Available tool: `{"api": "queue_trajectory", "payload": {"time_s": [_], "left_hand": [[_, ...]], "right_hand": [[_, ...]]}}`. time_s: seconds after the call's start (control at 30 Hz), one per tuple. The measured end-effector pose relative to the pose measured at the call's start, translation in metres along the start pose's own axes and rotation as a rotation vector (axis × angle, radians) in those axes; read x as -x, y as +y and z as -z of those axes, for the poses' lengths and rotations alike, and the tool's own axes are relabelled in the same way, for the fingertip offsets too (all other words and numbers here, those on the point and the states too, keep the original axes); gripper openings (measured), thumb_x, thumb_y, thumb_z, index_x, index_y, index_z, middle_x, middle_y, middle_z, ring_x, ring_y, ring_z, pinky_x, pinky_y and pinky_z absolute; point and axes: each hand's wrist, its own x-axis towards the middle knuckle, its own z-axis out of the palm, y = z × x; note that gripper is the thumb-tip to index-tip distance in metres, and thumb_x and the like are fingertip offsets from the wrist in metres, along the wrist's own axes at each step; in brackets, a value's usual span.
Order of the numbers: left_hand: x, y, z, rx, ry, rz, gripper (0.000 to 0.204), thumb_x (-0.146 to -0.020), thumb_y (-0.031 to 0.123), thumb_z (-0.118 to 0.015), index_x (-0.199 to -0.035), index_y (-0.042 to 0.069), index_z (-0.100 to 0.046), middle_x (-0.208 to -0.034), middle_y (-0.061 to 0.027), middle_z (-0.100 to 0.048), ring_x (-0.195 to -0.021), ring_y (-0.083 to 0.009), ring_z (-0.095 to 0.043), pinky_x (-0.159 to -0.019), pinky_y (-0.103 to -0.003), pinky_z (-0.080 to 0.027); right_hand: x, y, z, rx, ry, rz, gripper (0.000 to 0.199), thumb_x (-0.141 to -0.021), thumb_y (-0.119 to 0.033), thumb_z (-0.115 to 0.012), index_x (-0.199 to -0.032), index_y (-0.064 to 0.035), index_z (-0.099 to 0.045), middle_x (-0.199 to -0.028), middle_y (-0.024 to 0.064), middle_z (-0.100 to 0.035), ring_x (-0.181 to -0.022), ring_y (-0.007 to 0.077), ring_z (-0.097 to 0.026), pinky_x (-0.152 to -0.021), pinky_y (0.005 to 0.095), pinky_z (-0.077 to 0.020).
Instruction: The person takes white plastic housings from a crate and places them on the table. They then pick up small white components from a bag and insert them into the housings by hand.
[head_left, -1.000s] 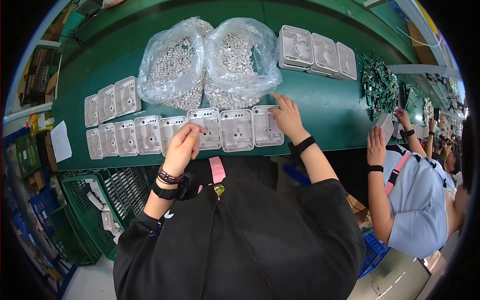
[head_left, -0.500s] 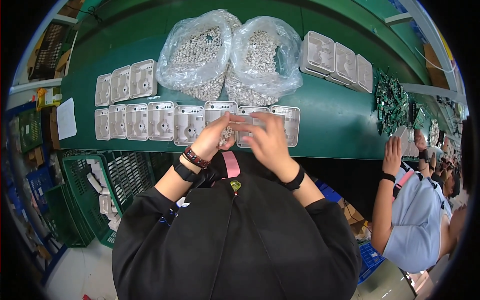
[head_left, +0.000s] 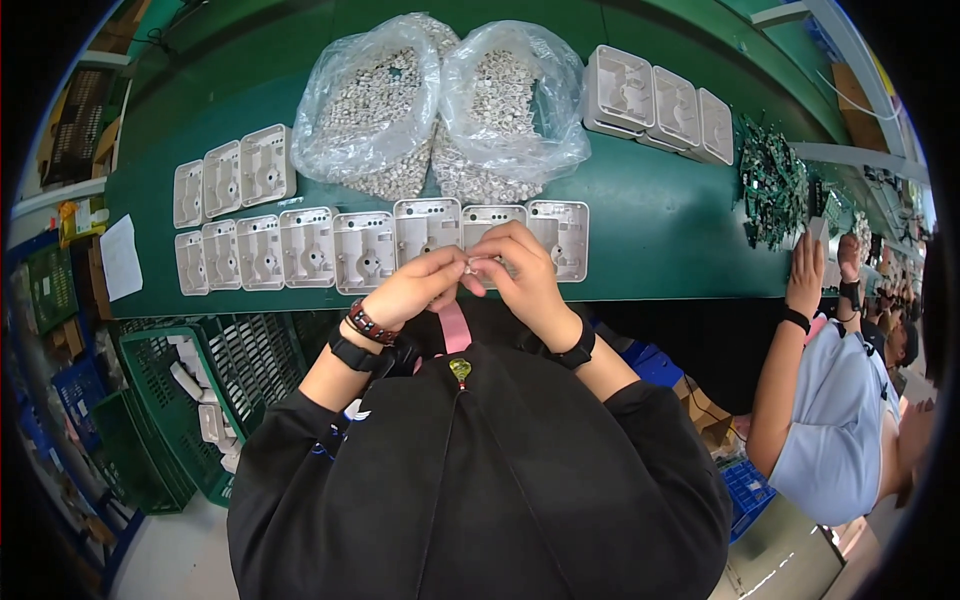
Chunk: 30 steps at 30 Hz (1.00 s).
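My left hand [head_left: 415, 285] and my right hand [head_left: 520, 275] meet at the fingertips over the table's front edge. Pinched between them is a small white plastic part [head_left: 469, 268], mostly covered by fingers. What else lies in the curled left palm is hidden. Just beyond my hands stands a row of open light-grey plastic housings [head_left: 365, 254], each with holes along its far wall. The nearest ones are a housing behind my left fingers [head_left: 428, 222] and one partly covered by my right hand [head_left: 490, 216].
Two clear plastic bags [head_left: 365, 110] of small white parts stand behind the row. Stacked housings [head_left: 622, 90] are at the back right, beside a heap of green circuit boards [head_left: 772, 185]. Green crates [head_left: 180, 400] stand lower left. A co-worker's arm [head_left: 785, 350] rests at the right.
My right hand has come in to meet the left, and their fingertips now pinch together. The white parts seen in my left palm are now covered. The whole view has shifted slightly.
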Motion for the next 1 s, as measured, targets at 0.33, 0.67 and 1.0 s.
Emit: {"api": "queue_trajectory", "payload": {"time_s": [0.33,0.67,1.0], "left_hand": [[-0.005,-0.005,0.005,-0.425,0.048,-0.141,0.009,-0.082,0.009,-0.052,-0.087,0.001,-0.051,-0.077,-0.0051,-0.061,-0.072,-0.0101,-0.058,-0.063,-0.022,-0.044],[-0.001,0.008,0.001,-0.268,0.414,-0.056,0.020,-0.088,0.022,-0.044,-0.089,0.002,-0.049,-0.056,0.0021,-0.045,-0.048,-0.0072,-0.043,-0.046,-0.020,-0.033],[0.004,0.010,0.010,0.091,0.592,-0.310,0.026,-0.090,0.025,-0.032,-0.100,0.003,-0.041,-0.063,0.0000,-0.039,-0.044,-0.0075,-0.034,-0.041,-0.020,-0.025]], "right_hand": [[0.005,0.009,0.007,-0.071,-0.122,-0.114,0.010,-0.067,-0.006,-0.064,-0.074,-0.0029,-0.059,-0.074,0.0064,-0.053,-0.068,0.0210,-0.053,-0.060,0.0287,-0.0419],[-0.013,0.049,0.025,0.219,-0.186,-0.090,0.009,-0.065,-0.006,-0.065,-0.068,-0.0039,-0.056,-0.074,0.0049,-0.052,-0.068,0.0200,-0.053,-0.062,0.0280,-0.0410],[-0.031,0.109,0.010,0.994,-0.393,0.361,0.008,-0.062,-0.015,-0.052,-0.059,-0.0086,-0.057,-0.094,0.0048,-0.051,-0.085,0.0190,-0.045,-0.071,0.0302,-0.0358]]}}
